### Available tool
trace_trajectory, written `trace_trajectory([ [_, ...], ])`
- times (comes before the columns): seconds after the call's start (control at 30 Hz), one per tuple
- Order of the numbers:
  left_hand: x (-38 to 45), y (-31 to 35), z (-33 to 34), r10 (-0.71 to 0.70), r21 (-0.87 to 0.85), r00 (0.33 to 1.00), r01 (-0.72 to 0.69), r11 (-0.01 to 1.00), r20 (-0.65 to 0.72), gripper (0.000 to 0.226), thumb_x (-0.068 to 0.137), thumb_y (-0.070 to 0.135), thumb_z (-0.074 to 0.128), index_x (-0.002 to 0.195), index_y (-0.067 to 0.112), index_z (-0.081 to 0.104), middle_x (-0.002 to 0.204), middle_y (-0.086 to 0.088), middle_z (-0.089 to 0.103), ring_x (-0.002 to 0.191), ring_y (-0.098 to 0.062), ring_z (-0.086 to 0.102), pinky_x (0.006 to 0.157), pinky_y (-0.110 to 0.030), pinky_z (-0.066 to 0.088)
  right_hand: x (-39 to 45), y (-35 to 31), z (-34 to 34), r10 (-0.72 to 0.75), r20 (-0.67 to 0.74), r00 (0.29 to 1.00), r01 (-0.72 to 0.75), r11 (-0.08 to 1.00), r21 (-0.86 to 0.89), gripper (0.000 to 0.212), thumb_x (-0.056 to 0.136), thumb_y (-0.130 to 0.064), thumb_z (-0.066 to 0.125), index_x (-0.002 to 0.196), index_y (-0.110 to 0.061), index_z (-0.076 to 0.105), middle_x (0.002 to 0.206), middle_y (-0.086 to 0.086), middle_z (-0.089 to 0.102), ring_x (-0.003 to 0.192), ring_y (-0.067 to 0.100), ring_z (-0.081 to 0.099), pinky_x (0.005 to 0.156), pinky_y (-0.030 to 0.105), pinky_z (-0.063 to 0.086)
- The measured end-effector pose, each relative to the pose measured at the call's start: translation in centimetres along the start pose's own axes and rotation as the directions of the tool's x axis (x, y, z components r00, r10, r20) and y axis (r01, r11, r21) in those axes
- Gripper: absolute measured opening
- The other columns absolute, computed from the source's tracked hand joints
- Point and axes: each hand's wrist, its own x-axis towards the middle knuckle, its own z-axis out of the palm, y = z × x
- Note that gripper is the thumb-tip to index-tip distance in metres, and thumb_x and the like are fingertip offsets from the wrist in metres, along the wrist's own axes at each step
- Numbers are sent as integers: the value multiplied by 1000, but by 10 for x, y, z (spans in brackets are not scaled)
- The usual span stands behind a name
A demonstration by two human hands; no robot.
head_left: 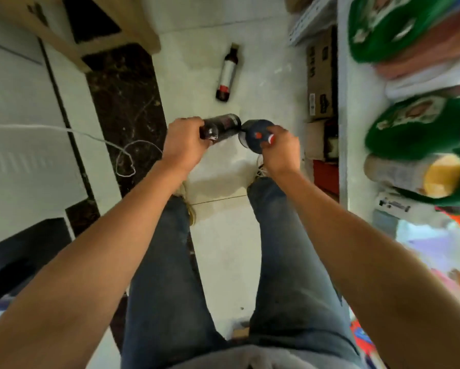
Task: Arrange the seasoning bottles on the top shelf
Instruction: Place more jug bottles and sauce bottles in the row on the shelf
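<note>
- the left hand has its fingers curled around the neck end of a dark bottle, held sideways.
- the right hand has its fingers gripping the red-capped top of a second dark bottle, seen end-on.
- both bottles hang low above the floor, their ends nearly touching.
- a third bottle, dark with a pale label, lies flat on the floor further ahead.
- advice: lift both by firm neck grips, turn them upright, then raise them toward the shelf unit at right.

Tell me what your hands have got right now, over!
Left hand grips a dark bottle. Right hand grips another bottle. Third bottle lying on the floor, not picked up.
</note>
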Motion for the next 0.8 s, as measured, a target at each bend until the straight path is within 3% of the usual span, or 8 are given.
trace_trajectory([
  [0.1,-41,47,-76,147,-55,989,-146,988,15,40,74,13,81,113,10,70,107,-13,71,99,-27,65,92,-30,48,-68,-16,-66,-9,-107,994,16,997,70,30,87,-12,66,116,-12,69,105,14,72,94,32,67,80,40,55],
  [0.2,-75,89,-131,313,-50,944,-309,950,107,48,68,17,86,114,17,71,109,-8,72,102,-23,65,97,-32,48,-133,-29,-123,-18,-200,980,41,993,109,26,83,-20,71,110,-17,71,102,6,72,92,24,66,77,36,54],
  [0.33,-111,158,-194,465,-88,857,-457,885,222,48,66,21,88,111,27,73,101,4,70,88,-10,62,72,-6,42,-202,-44,-200,-46,-313,949,85,990,112,23,80,-22,72,102,-16,70,95,6,71,89,26,64,77,40,54],
  [0.4,-134,195,-220,553,-195,797,-519,832,242,49,64,18,88,110,25,73,98,5,70,86,-5,62,72,-9,44,-235,-48,-235,-83,-357,930,112,992,63,23,80,-25,72,101,-19,68,94,5,71,90,29,64,76,39,53],
  [0.47,-154,231,-243,651,-311,718,-578,755,246,50,63,10,87,110,19,72,93,2,72,80,1,64,77,-17,49,-264,-51,-269,-118,-374,920,136,990,23,25,81,-31,71,102,-19,66,93,3,68,88,27,61,75,38,50],
  [0.63,-210,304,-283,833,-550,524,-650,524,175,33,71,-5,77,100,9,71,77,15,74,73,3,66,70,-11,50,-344,-57,-348,-168,-480,861,184,983,-15,25,81,-33,74,96,-16,63,81,-2,57,78,22,54,64,34,42],
  [0.7,-232,334,-299,898,-619,430,-680,393,97,26,75,-3,73,97,10,69,80,13,74,76,0,67,72,-14,51,-379,-57,-379,-153,-564,812,209,977,37,25,81,-32,76,94,-14,64,79,-3,60,72,17,59,62,32,49],
  [0.8,-264,377,-321,941,-720,336,-664,202,-47,21,80,4,69,98,12,62,85,10,75,81,-4,68,79,-21,54,-425,-58,-419,-143,-693,706,266,961,73,27,78,-33,78,93,-15,65,84,3,67,72,20,69,66,47,59],
])
